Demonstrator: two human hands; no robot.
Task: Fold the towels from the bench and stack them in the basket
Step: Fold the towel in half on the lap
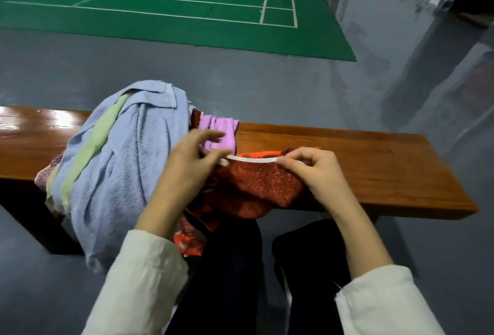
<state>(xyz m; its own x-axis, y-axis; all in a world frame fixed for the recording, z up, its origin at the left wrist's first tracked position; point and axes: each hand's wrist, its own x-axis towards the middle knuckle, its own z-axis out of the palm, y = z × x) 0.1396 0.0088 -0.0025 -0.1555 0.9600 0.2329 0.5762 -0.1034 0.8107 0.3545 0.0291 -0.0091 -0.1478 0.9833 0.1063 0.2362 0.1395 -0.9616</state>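
**Red towel picked out by its hem, fold not yet begun**

Head view: the step in hand looks like the start of one fold. The red towel point(256, 187) is bunched on the near edge of the wooden tabletop point(374, 171) and spills over it toward the person's legs. The right hand point(315, 174) has its fingers curled and pinches the white hem point(251, 159). The left hand point(197, 158) pinches the same hem further left, with its other fingers partly spread and blurred.

The next move probably calls for drawing the hem taut between both hands and lifting the cloth free of the heap, so that it hangs flat before halving.

The towel is a speckled red-orange terry, soft and crumpled. To its left a large blue towel point(115, 174) drapes over a pile with a pale green cloth point(91, 147). A purple towel point(219, 131) lies just behind. The basket is not in view.
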